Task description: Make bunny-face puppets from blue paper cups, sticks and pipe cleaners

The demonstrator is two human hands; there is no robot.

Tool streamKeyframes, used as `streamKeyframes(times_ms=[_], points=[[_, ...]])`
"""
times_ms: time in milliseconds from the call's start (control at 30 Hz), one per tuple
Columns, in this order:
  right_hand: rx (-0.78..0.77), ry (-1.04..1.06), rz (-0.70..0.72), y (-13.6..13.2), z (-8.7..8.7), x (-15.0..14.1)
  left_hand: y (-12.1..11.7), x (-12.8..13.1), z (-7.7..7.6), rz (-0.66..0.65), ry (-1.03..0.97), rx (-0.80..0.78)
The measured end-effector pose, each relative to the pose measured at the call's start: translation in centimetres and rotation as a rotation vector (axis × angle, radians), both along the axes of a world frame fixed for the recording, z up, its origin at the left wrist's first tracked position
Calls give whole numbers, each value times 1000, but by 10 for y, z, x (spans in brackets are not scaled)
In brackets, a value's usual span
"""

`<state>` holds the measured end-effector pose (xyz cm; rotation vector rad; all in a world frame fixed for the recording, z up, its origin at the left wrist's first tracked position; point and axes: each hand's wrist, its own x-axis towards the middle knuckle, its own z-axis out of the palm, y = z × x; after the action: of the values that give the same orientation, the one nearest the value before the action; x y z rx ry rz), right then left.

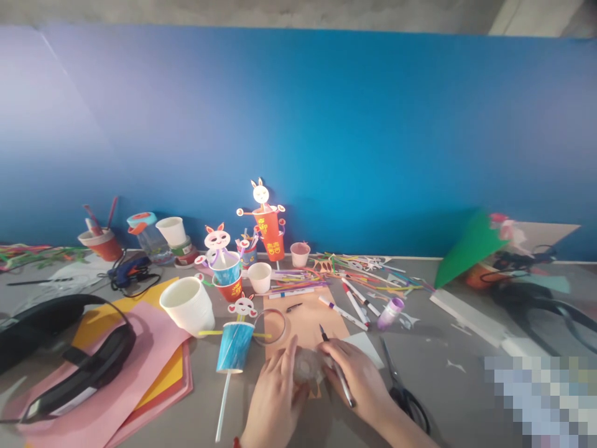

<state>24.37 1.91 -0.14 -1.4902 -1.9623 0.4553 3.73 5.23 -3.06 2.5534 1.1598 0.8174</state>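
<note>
My left hand (275,389) is closed against the side of a round, greyish, translucent thing (305,366), whose kind I cannot make out. It rests on a sheet of peach-orange paper (305,323). To the right of it, my right hand (357,373) holds a slim dark pen (345,386) slantwise between the fingers. A blue paper-cup puppet (234,348) with a white animal face and a straw stands left of my left hand. Beyond my hands lies a clear ring (270,326), and black-handled scissors (403,392) lie right of my right hand.
Several markers (357,302) and a purple glue bottle (390,313) are on the table's right. More cup puppets (269,233) stand at the back. Left are a white cup (186,305), headphones (79,348) and coloured paper (153,336). A blue partition (298,124) rises behind.
</note>
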Motion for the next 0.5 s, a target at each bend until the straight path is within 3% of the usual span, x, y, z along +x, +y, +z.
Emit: streamKeyframes(times_ms=[500], points=[[-8, -2, 6, 0, 3, -1, 2, -2, 2, -24, 16, -42]])
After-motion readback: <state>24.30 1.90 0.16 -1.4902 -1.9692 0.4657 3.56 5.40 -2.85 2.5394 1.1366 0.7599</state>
